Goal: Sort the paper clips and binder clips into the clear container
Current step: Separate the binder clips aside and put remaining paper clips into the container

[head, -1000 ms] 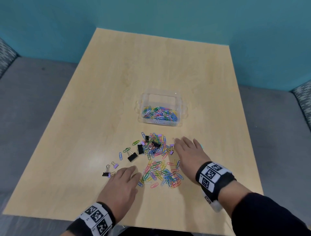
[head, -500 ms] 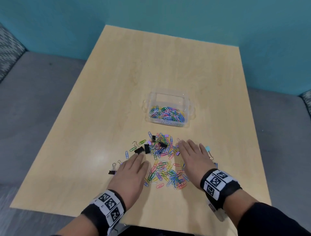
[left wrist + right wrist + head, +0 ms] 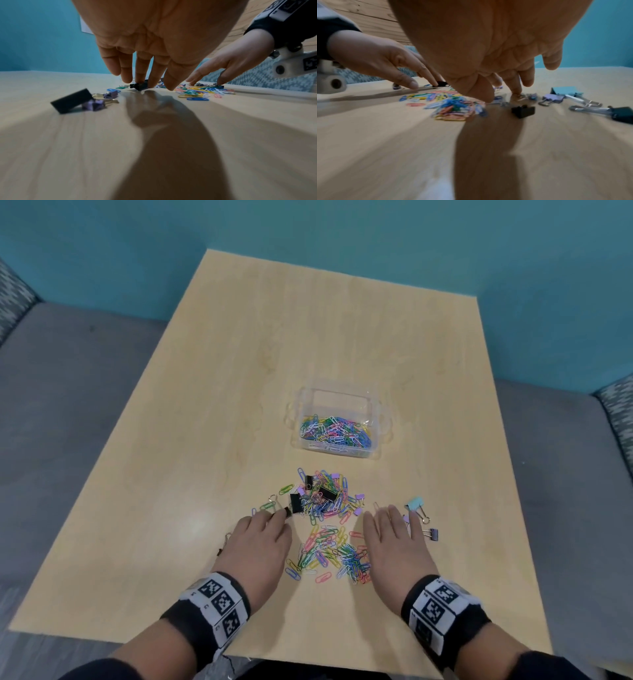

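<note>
A clear container [image 3: 340, 400] holding coloured paper clips stands past the loose heap. Mixed paper clips and black binder clips [image 3: 322, 494] lie in front of it, and a flat spread of paper clips [image 3: 329, 553] lies between my hands. My left hand [image 3: 270, 518] has straight fingers, whose tips touch a small black binder clip [image 3: 139, 85]. My right hand [image 3: 390, 518] is spread with straight fingers, and one fingertip [image 3: 516, 92] presses on the table. A teal binder clip [image 3: 415, 503] and a dark binder clip [image 3: 433, 534] lie by its right side.
A black binder clip [image 3: 72, 100] with small purple ones [image 3: 93, 104] lies left of my left hand. Another black clip [image 3: 523, 111] sits under my right palm. The wooden table [image 3: 308, 337] ends close to my wrists, and grey seating surrounds it.
My left hand slid forward and right, nudging a black binder clip toward the heap. My right hand drew back slightly, uncovering the teal binder clip.
</note>
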